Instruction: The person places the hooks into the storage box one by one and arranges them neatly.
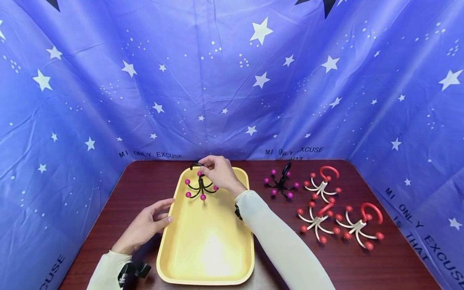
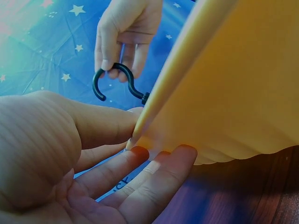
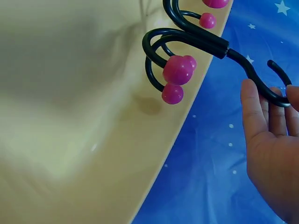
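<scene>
With its thumb and fingertips, my right hand [image 1: 219, 172] pinches the hook of a black multi-arm hook hanger [image 1: 201, 184] tipped with pink balls. The hanger is over the far end of a yellow tray [image 1: 169, 237]; whether its balls touch the tray cannot be told. In the right wrist view, the black hook [image 3: 254, 77] curves into the fingers of the right hand [image 3: 273, 144]. My left hand [image 1: 146, 223] holds the tray's left side. The left wrist view has the thumb of this hand [image 2: 93, 154] on one side of the rim, fingers on the other.
Right of the tray stands a second black hanger with pink balls [image 1: 280, 184]. Near the table's right side are three white hangers with red hooks and balls, one farther back [image 1: 322, 187], one nearer [image 1: 317, 222], one rightmost [image 1: 358, 226]. A blue star-patterned cloth [image 1: 224, 80] surrounds the dark red table [image 1: 119, 193].
</scene>
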Motion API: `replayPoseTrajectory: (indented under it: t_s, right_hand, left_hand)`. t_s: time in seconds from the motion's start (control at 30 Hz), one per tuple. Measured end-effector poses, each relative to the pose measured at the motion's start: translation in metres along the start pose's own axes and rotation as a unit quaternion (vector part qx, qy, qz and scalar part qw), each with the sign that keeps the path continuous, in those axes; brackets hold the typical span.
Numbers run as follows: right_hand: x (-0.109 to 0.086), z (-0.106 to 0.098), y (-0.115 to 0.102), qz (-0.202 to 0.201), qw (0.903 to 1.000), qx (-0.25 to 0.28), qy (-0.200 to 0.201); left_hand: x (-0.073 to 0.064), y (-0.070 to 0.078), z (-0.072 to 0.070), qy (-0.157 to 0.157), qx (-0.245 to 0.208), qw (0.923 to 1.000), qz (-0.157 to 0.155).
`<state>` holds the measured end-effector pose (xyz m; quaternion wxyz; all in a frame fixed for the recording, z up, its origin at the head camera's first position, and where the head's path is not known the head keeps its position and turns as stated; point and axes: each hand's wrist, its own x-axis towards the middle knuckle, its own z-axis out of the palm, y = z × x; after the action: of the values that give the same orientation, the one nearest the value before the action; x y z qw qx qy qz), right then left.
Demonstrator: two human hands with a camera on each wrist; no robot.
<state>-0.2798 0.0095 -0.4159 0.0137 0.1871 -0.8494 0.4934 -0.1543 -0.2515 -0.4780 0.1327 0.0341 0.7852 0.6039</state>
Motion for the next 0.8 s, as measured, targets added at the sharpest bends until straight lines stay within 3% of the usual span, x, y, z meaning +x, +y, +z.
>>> replayPoseTrajectory:
  t_s: [0.43, 0.8]
  right_hand:
    - [0.0, 0.01, 0.012, 0.007, 0.9999, -0.009, 0.001]
    - [-0.002, 0.007, 0.007, 0.013, 0.9999, 0.006, -0.008]
  left_hand:
    - [0.0, 0.0, 0.0, -0.001, 0.002, 1.0, 0.005]
    - [-0.001, 0.0, 0.002, 0.0, 0.007, 1.0, 0.004]
